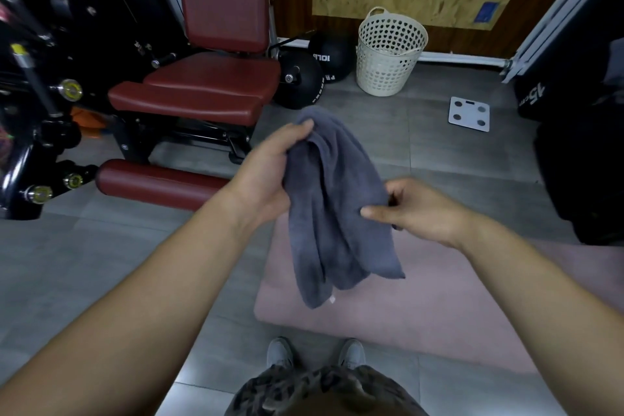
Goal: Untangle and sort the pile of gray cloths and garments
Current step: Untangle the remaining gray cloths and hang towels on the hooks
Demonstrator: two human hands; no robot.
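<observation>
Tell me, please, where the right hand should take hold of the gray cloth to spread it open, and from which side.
Probably best: pinch the pointed lower corner on the right, coming from the right side. The gray cloth hangs bunched from the left hand, which grips its top; that corner hangs free above the pink mat. The right hand pinches only a middle fold.

Gray cloth (337,206); pink mat (422,307); maroon seat (202,91); white perforated basket (388,54).

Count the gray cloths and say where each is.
1. The cloth hangs over the mat, gripped near its top by the left hand, pinched at its side by the right hand. The basket may hide more.
</observation>
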